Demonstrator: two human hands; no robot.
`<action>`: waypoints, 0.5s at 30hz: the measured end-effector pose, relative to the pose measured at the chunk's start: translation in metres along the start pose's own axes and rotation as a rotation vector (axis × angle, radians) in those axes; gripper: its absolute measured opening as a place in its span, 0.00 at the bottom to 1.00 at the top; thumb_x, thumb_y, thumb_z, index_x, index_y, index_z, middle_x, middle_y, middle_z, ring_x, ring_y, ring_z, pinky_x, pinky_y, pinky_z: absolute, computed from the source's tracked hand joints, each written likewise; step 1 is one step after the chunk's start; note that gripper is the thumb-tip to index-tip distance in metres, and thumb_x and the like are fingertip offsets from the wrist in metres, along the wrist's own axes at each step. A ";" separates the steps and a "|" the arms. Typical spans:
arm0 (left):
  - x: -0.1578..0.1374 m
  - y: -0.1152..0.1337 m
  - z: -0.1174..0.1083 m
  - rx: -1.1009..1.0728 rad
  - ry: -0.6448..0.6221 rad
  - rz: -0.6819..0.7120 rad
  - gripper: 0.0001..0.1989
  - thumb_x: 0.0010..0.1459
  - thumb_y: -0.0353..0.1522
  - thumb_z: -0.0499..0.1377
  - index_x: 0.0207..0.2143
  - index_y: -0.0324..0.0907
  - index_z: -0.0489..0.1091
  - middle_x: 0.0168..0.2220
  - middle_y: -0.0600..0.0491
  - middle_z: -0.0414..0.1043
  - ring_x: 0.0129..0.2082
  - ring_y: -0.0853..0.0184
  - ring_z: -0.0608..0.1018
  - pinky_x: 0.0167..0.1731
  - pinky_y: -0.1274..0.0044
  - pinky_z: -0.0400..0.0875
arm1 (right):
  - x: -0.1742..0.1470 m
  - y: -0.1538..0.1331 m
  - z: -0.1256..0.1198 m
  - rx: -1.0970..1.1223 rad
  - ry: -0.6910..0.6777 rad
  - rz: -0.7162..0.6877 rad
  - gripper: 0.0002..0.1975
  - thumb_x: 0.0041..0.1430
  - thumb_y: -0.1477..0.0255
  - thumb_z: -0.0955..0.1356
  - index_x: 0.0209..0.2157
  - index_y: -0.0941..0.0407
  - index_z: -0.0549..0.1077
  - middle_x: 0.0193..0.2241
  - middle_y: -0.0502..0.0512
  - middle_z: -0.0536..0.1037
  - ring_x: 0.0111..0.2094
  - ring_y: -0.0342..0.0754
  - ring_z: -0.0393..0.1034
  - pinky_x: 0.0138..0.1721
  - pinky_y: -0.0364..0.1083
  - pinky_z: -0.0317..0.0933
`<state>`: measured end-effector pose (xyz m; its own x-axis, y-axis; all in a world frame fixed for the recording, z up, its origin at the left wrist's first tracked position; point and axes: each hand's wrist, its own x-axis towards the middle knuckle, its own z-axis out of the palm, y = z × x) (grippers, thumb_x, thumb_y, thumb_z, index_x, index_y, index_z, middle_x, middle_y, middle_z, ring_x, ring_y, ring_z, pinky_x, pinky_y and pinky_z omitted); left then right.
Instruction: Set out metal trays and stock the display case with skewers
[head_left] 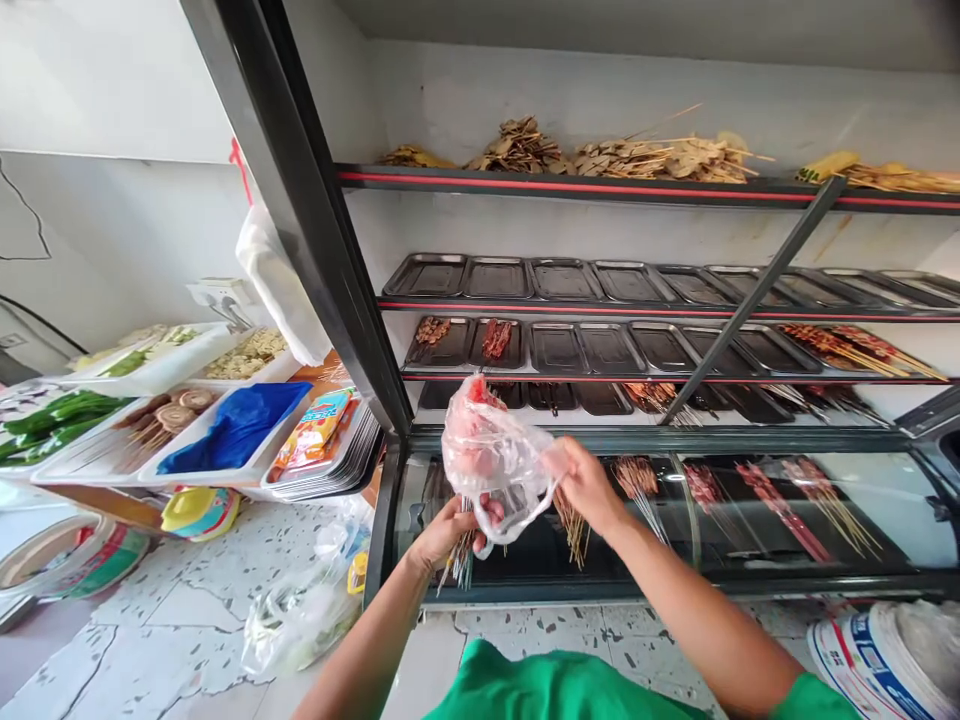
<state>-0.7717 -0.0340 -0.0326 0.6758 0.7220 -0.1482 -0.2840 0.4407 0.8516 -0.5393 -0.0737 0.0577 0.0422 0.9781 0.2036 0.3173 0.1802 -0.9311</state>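
Note:
My left hand (444, 533) is closed around the lower ends of a bundle of thin metal skewers (463, 570). Raw reddish meat at their upper ends shows through a clear plastic bag (517, 470) pulled over it. On the bag's right side, my right hand (589, 485) pinches the plastic and stretches it out, with a handle loop hanging between both hands. Behind and below them is the display case's glass-fronted lower section (517, 570), where meat skewers (637, 480) lie.
Shelves above hold metal trays (564, 280) and heaps of skewered food (517, 150). A dark frame post (300, 200) slants on the left. Beside it stand white tubs, one with green peppers (60, 420). A bag of greens (300, 615) and a white bucket (870, 660) sit on the floor.

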 end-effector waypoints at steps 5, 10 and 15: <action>0.001 0.004 -0.003 -0.050 0.096 -0.053 0.22 0.42 0.33 0.67 0.40 0.32 0.70 0.36 0.43 0.73 0.24 0.68 0.75 0.25 0.78 0.69 | -0.035 0.040 0.073 0.111 -0.029 0.190 0.34 0.44 0.59 0.72 0.52 0.56 0.63 0.47 0.61 0.72 0.43 0.53 0.71 0.35 0.46 0.66; -0.018 0.019 -0.005 0.092 0.182 -0.032 0.22 0.42 0.37 0.67 0.38 0.34 0.69 0.23 0.49 0.72 0.19 0.67 0.72 0.20 0.79 0.64 | -0.014 0.067 0.080 0.103 0.001 0.241 0.15 0.51 0.59 0.66 0.25 0.57 0.71 0.21 0.52 0.74 0.23 0.45 0.69 0.23 0.41 0.61; -0.043 0.032 -0.014 0.200 -0.051 -0.016 0.12 0.49 0.35 0.62 0.33 0.36 0.68 0.14 0.55 0.64 0.13 0.76 0.61 0.15 0.83 0.52 | 0.003 0.078 0.038 0.181 0.099 0.284 0.17 0.50 0.57 0.66 0.21 0.56 0.66 0.16 0.47 0.69 0.12 0.39 0.58 0.12 0.39 0.50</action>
<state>-0.8188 -0.0437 -0.0063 0.7139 0.6858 -0.1414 -0.1357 0.3336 0.9329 -0.5509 -0.0523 -0.0254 0.1990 0.9787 -0.0509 0.1074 -0.0734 -0.9915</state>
